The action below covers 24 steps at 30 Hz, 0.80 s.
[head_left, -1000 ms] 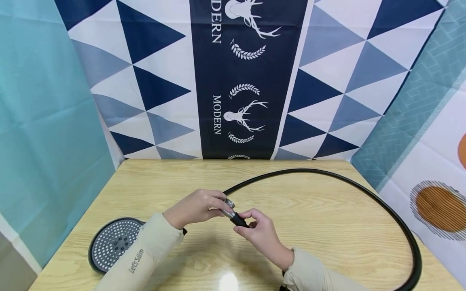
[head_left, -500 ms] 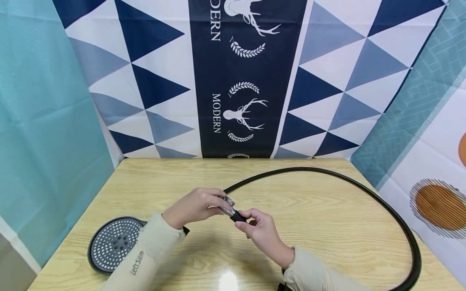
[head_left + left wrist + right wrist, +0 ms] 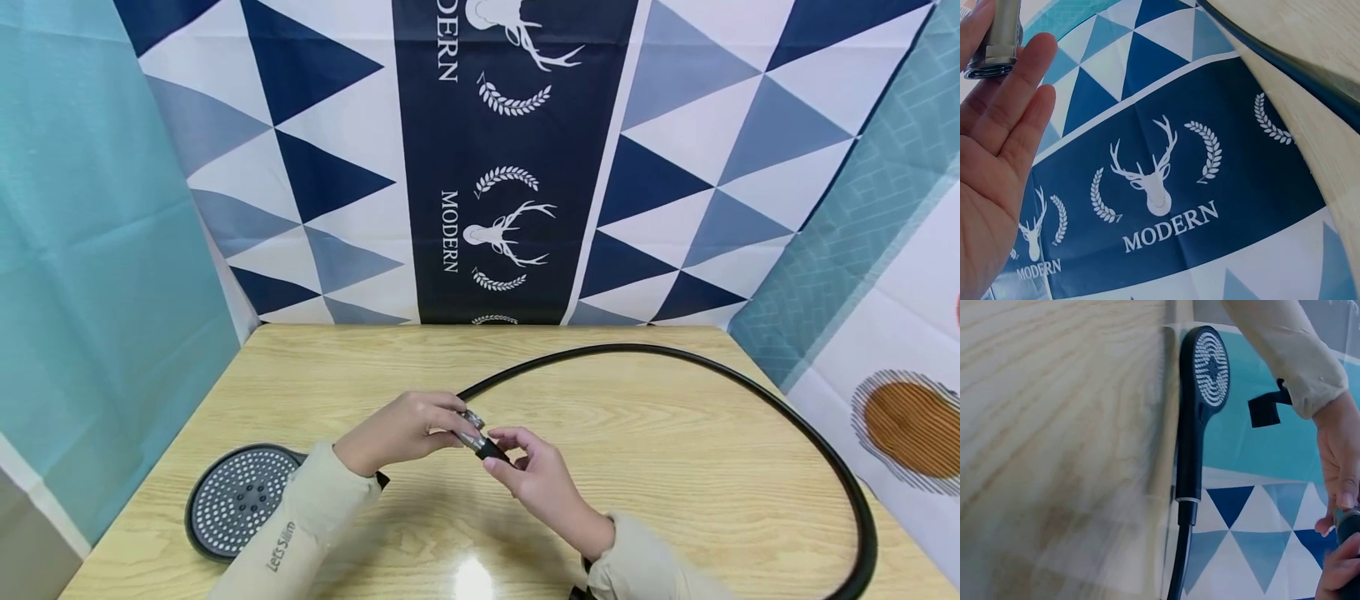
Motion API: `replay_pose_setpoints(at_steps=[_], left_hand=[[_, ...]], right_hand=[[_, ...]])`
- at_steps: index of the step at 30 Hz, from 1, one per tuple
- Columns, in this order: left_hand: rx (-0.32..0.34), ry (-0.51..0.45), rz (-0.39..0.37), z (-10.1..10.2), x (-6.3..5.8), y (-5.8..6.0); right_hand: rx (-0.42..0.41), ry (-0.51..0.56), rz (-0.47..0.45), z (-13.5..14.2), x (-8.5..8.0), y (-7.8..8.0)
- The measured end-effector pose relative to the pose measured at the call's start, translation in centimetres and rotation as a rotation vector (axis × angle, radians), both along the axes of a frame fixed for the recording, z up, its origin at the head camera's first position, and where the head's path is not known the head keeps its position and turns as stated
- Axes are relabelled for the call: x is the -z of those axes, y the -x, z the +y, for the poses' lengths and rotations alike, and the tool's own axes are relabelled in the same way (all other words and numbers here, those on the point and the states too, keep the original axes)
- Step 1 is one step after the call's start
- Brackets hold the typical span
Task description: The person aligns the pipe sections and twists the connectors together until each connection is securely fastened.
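In the head view my left hand (image 3: 408,425) holds a small silver metal fitting (image 3: 471,435), pinched between thumb and fingers. The fitting's hollow round end (image 3: 991,67) shows in the left wrist view. My right hand (image 3: 546,483) pinches the black end piece (image 3: 491,451) of a hose, which meets the fitting's lower end. Whether the two are threaded together cannot be seen. At the left lies a dark grey shower head (image 3: 243,500), partly hidden behind the left sleeve. The right wrist view shows its handle (image 3: 1190,456) joined to a black hose (image 3: 1180,562).
The black hose (image 3: 637,347) arcs across the back and right of the wooden table (image 3: 360,358). Patterned cloth (image 3: 337,158) hangs behind the table, with a teal sheet (image 3: 105,250) at the left. A black strap piece (image 3: 1264,411) sits at the left cuff.
My right fingers have shifted slightly around the black end piece. The left hand keeps its hold on the fitting. Shower head and hose lie as before; the head view has shifted a little.
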<state>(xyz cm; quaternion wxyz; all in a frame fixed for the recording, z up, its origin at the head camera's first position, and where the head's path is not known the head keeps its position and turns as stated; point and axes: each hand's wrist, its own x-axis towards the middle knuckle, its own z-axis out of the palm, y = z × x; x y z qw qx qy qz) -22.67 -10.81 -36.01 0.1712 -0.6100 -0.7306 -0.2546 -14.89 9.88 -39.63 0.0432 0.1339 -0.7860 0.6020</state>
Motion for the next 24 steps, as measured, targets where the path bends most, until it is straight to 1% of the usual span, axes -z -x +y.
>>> replay_pose_setpoints(at_steps=[4,7,13,18,24], left_hand=[[0.0,-0.001,-0.001,0.31,0.19,0.1],[-0.003,0.0,-0.001,0.35,0.21,0.19],[-0.004,0.02,0.008,0.07,0.25,0.33],[-0.004,0.023,-0.014,0.16,0.21,0.45],[-0.009,0.028,-0.028,0.36,-0.11,0.33]], right_hand=[[0.07,0.006,-0.038,-0.1,0.11,-0.06],[0.093,0.024,-0.044,0.01,0.14,0.04],[0.076,0.046,-0.069,0.24,0.26,0.48],[0.071,0.035,-0.054,0.43,0.33,0.74],[0.038,0.02,-0.028,0.69,0.43,0.91]])
